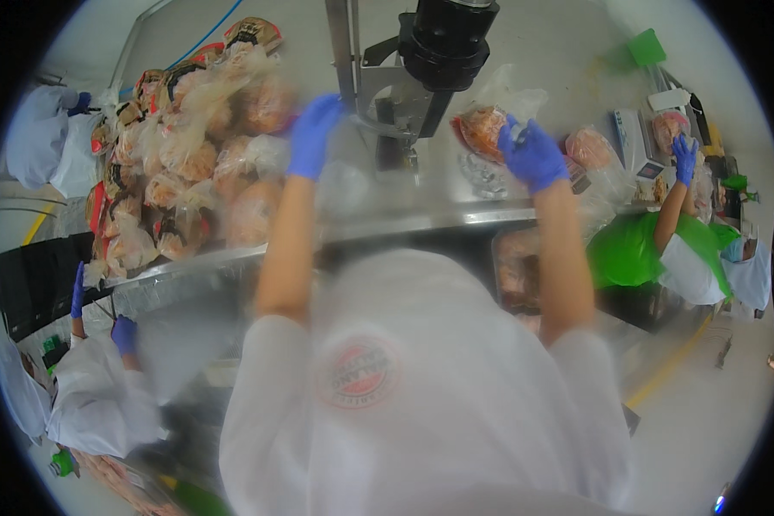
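Right hand [533, 155], blue-gloved, grip pinching a clear bag of reddish food [483, 129] at 1 o'clock, just beside the black machine head [443, 39]. Left hand [311, 133] blurred at 11 o'clock; grip state: cannot tell. Heap of filled bags [189, 163] at 10 o'clock on the steel worktop [387, 225], apparently many done, this one in hand.

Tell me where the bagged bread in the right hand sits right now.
In the head view, the bagged bread is held up in the right hand, right of centre, just right of the black machine head above the steel table.
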### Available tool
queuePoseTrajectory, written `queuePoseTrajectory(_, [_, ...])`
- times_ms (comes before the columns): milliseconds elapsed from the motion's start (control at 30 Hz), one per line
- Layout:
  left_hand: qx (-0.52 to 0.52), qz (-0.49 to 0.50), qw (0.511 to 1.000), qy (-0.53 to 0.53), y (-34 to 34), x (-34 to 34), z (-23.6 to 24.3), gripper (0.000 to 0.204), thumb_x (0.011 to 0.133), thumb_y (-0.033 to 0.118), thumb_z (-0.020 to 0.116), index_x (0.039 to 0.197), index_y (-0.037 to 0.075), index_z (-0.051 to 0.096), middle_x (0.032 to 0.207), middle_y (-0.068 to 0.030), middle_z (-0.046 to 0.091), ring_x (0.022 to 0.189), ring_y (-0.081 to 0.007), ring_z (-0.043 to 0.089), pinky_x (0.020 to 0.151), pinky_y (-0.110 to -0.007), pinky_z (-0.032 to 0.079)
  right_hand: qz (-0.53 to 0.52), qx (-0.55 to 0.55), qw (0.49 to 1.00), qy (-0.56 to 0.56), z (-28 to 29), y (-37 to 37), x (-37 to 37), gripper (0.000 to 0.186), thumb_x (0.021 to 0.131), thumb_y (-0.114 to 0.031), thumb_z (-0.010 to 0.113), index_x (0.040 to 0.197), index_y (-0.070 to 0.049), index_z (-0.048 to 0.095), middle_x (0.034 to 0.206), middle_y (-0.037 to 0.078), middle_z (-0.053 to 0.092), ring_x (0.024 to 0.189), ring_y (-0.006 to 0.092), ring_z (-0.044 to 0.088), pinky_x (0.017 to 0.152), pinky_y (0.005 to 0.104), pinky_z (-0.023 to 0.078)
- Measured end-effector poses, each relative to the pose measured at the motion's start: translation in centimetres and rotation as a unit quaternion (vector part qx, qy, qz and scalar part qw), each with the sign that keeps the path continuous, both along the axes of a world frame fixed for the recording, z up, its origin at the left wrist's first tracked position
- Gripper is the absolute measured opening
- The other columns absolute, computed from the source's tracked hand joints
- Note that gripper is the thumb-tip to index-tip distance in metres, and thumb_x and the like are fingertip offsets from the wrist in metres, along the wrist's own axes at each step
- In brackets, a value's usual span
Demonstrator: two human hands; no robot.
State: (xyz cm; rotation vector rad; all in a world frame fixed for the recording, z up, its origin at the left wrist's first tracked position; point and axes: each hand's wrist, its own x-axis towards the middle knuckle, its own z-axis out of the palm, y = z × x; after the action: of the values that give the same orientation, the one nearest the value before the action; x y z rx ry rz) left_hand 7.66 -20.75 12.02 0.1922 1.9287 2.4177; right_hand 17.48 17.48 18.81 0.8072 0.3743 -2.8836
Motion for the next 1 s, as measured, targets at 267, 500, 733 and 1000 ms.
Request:
queuePoseTrajectory(267, [-0.458,0.013,0.886,0.067,2.1,0.1,-6.4,0.035,0.074,0.026,0.070,0.103,0.006,0.065,0.095,-0.0139,0.064,0.092,-0.0268,0.061,0.082,-0.037,0.048,0.073,0.021,0.996,-0.041,-4.6,-1.5,4.2,0.027,0.091,-0.032,0.058,0.107,-0.010,0.057,0.086,0.004,0.060,0.065,0.0142,0.051,0.057,0.0269,0.045])
queuePoseTrajectory(500, [-0.538,0.053,0.835,0.108,4.6,2.2,-6.7,0.054,0.072,0.026,0.074,0.120,0.011,0.056,0.110,-0.0168,0.058,0.107,-0.0353,0.052,0.091,-0.043,0.043,0.079,0.159,0.983,-0.049,-5.8,-1.2,6.5,0.037,0.095,-0.033,0.050,0.121,-0.006,0.050,0.085,0.004,0.058,0.066,0.0129,0.048,0.058,0.0245,0.043])
queuePoseTrajectory(733, [-0.307,0.133,0.942,0.004,3.6,0.8,-12.0,0.049,0.078,0.015,0.068,0.124,0.010,0.052,0.108,-0.0147,0.059,0.099,-0.0295,0.058,0.088,-0.039,0.046,0.074,0.155,0.982,-0.079,-5.1,0.0,8.1,0.040,0.094,-0.032,0.052,0.126,-0.008,0.051,0.097,0.009,0.061,0.087,0.0180,0.058,0.071,0.0308,0.048])
queuePoseTrajectory(1000, [-0.135,0.177,0.973,-0.059,1.7,0.5,-11.1,0.038,0.077,0.005,0.066,0.115,0.009,0.060,0.097,-0.0102,0.063,0.084,-0.0196,0.062,0.078,-0.031,0.051,0.019,0.247,0.959,-0.138,-5.7,0.0,7.2,0.036,0.091,-0.033,0.057,0.119,-0.009,0.056,0.084,0.002,0.063,0.073,0.0133,0.059,0.066,0.0279,0.049])
